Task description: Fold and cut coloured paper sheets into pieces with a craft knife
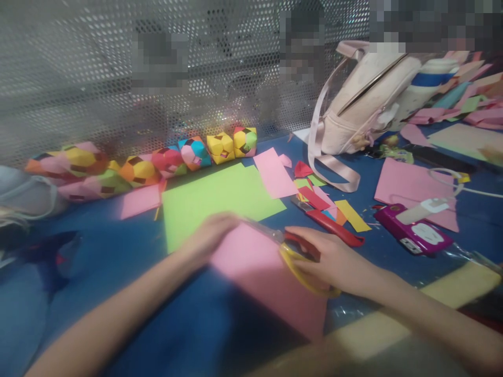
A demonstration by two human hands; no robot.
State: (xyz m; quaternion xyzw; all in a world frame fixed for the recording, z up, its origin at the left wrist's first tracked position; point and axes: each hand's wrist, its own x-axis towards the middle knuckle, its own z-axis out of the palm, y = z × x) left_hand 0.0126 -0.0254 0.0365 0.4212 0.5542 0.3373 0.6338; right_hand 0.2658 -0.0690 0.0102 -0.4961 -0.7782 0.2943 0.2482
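A pink sheet of paper [267,272] is held up by my left hand [216,233], whose fingers close on its far left edge. My right hand [330,256] grips yellow-handled scissors [298,267]. Their blades lie along the top edge of the pink sheet, pointing toward my left hand; motion blur hides whether they are apart. Beyond the sheet lies light green paper [212,199] on the blue table [157,309]. A red-handled box cutter [334,228] rests just past my right hand, beside several small paper scraps [349,214].
Several folded paper ornaments [171,162] line the perforated metal panel [98,57]. A pale pink backpack [365,99] stands at the back right, its strap trailing on the table. On the right are a purple power strip [416,230] with a white cable and a pink sheet [396,180].
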